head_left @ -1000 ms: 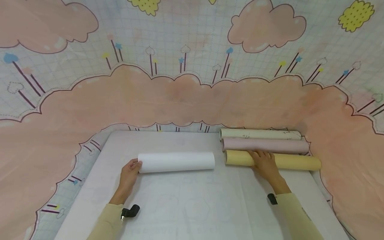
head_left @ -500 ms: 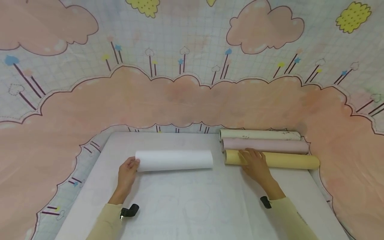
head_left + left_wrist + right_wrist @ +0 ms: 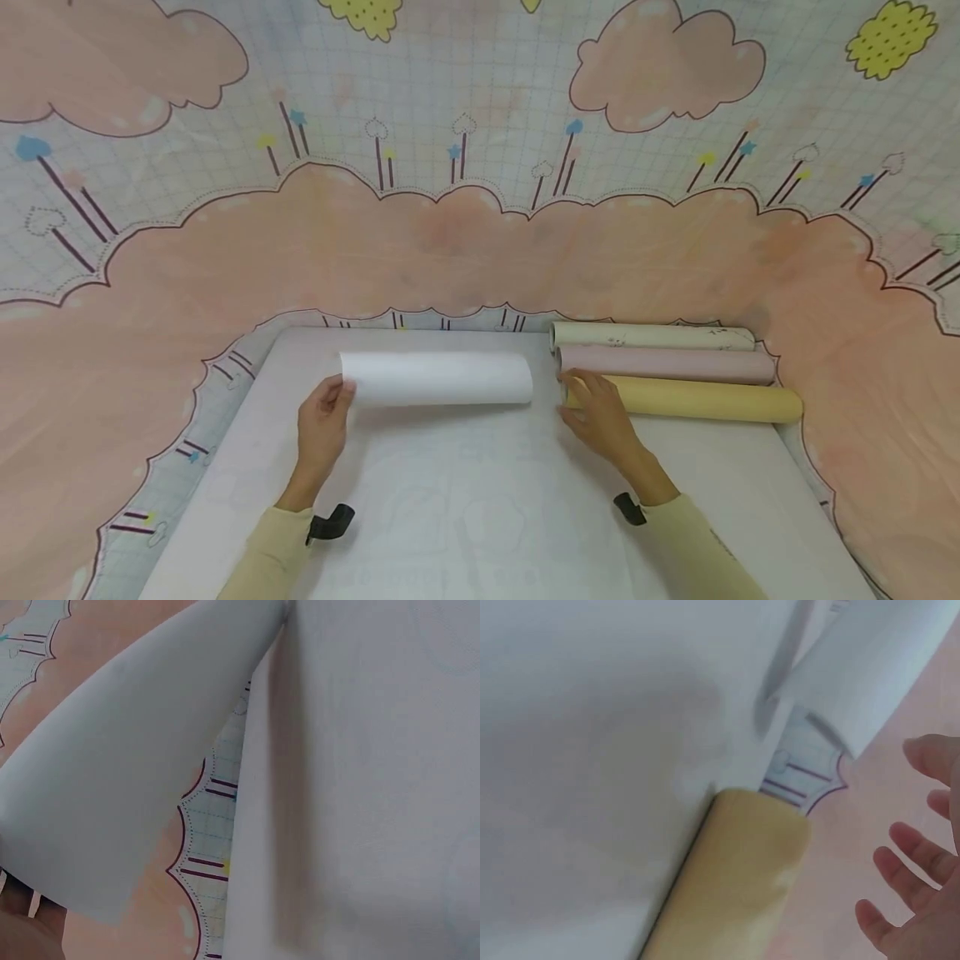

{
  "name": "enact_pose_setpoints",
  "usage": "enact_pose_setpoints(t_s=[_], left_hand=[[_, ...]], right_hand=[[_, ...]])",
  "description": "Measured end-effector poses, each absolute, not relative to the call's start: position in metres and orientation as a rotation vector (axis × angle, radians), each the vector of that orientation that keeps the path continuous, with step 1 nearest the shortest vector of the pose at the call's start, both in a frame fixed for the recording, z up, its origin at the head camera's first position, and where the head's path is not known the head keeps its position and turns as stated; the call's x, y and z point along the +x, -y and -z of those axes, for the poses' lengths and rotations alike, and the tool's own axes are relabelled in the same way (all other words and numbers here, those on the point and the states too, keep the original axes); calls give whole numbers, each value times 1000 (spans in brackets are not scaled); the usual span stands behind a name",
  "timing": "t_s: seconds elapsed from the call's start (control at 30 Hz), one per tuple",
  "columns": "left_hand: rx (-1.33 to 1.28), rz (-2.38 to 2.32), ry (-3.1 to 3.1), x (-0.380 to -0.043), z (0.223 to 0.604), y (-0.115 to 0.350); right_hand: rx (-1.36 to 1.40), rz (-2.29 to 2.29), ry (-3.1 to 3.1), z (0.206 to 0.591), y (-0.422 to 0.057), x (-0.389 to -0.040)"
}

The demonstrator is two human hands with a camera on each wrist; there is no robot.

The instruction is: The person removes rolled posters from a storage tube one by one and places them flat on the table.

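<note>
My left hand (image 3: 321, 425) pinches the left end of a white paper roll (image 3: 438, 379), thumb in front. The roll hangs tilted toward the back, with a shadow beneath it on the white table surface. In the left wrist view the roll (image 3: 127, 750) fills the upper left, and only a few fingers (image 3: 49, 922) show at its edge. My right hand (image 3: 600, 423) is at the left end of a yellow roll (image 3: 712, 400). The right wrist view shows its fingers spread and loosely bent, apart from the yellow roll (image 3: 731, 877), holding nothing.
Behind the yellow roll lie a pale pink roll (image 3: 675, 364) and a cream patterned roll (image 3: 660, 336), side by side at the table's back right. A cloud-printed cloth (image 3: 465, 250) surrounds the white table (image 3: 450, 517).
The white roll has been raised and moved slightly toward the back by my left hand. My right hand has slid left along the yellow roll to its left end, leaving the roll in place.
</note>
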State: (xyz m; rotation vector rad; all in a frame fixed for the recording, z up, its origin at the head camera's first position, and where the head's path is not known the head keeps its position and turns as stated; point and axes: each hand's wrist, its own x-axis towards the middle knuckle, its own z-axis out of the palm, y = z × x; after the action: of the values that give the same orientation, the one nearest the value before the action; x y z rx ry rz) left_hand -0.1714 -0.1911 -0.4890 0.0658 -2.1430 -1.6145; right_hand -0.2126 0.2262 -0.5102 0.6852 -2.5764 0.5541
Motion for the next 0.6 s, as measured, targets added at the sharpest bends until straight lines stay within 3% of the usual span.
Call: enact_pose_setpoints(t_s=[0.33, 0.6], left_hand=[[-377, 1339, 2181, -171, 493, 184], [-377, 1254, 2309, -167, 510, 196]], right_hand=[[767, -614, 2620, 497, -194, -221], [818, -591, 2779, 506, -181, -221]])
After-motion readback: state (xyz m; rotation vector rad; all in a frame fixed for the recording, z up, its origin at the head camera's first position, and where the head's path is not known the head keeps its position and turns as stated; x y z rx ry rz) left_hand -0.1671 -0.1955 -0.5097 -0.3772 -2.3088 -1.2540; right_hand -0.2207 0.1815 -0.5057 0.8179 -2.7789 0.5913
